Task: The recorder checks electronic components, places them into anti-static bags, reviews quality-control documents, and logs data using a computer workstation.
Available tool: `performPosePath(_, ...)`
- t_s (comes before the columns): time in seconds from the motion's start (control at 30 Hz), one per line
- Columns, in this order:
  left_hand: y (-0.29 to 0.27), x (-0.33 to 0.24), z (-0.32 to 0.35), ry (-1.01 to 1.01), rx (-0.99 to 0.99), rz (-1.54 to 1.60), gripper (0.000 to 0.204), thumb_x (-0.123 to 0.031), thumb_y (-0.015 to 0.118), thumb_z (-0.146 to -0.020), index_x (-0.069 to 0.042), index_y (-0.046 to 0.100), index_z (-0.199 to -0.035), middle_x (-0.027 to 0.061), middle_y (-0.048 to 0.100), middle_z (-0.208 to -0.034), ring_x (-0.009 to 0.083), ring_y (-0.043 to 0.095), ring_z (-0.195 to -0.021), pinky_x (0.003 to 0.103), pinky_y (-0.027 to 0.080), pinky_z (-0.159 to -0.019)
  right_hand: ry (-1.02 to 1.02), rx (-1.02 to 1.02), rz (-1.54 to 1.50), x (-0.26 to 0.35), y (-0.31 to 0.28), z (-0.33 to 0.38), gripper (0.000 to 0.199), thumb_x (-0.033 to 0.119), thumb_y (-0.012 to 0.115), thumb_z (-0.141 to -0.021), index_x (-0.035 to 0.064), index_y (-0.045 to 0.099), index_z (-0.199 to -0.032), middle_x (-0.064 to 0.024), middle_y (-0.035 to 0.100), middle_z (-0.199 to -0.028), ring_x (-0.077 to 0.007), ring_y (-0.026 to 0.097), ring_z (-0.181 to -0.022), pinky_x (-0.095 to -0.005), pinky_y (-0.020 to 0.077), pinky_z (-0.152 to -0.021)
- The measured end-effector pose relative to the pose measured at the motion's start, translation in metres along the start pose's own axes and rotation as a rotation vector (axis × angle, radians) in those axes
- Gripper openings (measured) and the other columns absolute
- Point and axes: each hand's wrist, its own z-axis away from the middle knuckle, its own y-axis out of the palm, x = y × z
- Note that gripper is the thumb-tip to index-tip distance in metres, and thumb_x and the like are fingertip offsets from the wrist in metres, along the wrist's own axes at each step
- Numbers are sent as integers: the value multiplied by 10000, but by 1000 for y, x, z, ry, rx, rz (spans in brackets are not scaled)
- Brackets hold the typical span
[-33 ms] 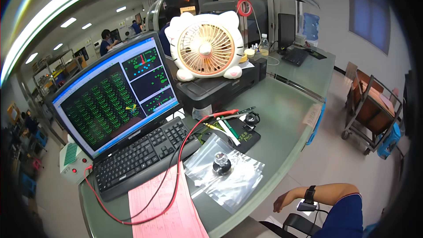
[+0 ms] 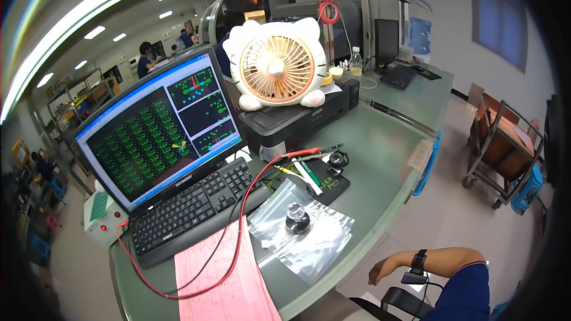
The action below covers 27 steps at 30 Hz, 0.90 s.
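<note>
My right hand (image 2: 383,270) hangs beyond the bench's near right edge, beside the black chair armrest (image 2: 401,301). Its fingers droop loosely downward, and I see nothing in them. A black strap with a small cabled device (image 2: 414,277) is round that wrist. My left hand is out of view. On the bench, clear plastic bags (image 2: 321,244) lie in a pile, with a small black round piece with a clear top (image 2: 297,219) standing on them. Beside them are pink printed sheets (image 2: 220,285) and a black keyboard (image 2: 190,208). A red test lead (image 2: 239,235) and a black lead cross both.
A monitor (image 2: 143,148) shows green patterns on black. A white cat-shaped fan (image 2: 276,68) stands on a black printer (image 2: 297,120). Pens (image 2: 306,173) lie on a dark mouse pad (image 2: 334,187). A wheeled cart (image 2: 505,142) stands on the floor at right. People are in the background.
The whole view has shifted very slightly. My right hand and the things on the bench stay where they were.
</note>
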Motion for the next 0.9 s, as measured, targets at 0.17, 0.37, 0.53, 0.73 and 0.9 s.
performPosePath(0.17, -26, -186, 47, 67, -108, -23, 332, -315, 481, -1024, -51, 673, -1081, 63, 713, -1007, 172, 639, -889, 291, 474, -780, -119, -166, 213, 48, -9, 45, 468, 444, 576, -961, 23, 653, -1151, -84, 679, -1118, -207, 627, -1015, -333, 476, -923)
performPosePath(0.37, -40, -290, 80, 402, -109, 268, 306, -294, 530, -1002, -12, 646, -1031, 64, 680, -875, 135, 603, -760, 260, 464, -688, -356, -437, 96, 160, 7, 140, 362, 339, 591, -982, 37, 639, -1176, -79, 687, -1098, -167, 620, -1058, -325, 483, -929)
performPosePath(0.53, -77, -352, 58, 781, -322, 307, 206, -121, 480, -975, 25, 626, -986, 87, 681, -860, 155, 631, -752, 277, 505, -712, -692, -701, 159, 260, 1, 195, 241, 201, 593, -977, 4, 627, -1111, -75, 685, -1051, -166, 636, -1020, -317, 498, -896)
performPosePath(0.73, -118, -405, -20, 921, -281, 603, 222, -185, 486, -1011, -13, 619, -970, 45, 633, -787, 116, 589, -681, 244, 479, -657, -1024, -1092, 129, 380, -37, 215, 224, 195, 569, -987, -11, 623, -1057, -74, 673, -910, -149, 661, -845, -287, 537, -794)
performPosePath(0.9, -172, -438, -72, 852, -340, 924, 182, -247, 528, -1004, -86, 615, -1002, -37, 573, -757, 58, 527, -650, 213, 438, -589, -1103, -1382, -129, 425, -167, 209, 205, 206, 543, -994, 38, 633, -1071, -36, 674, -871, -105, 650, -791, -255, 531, -743)
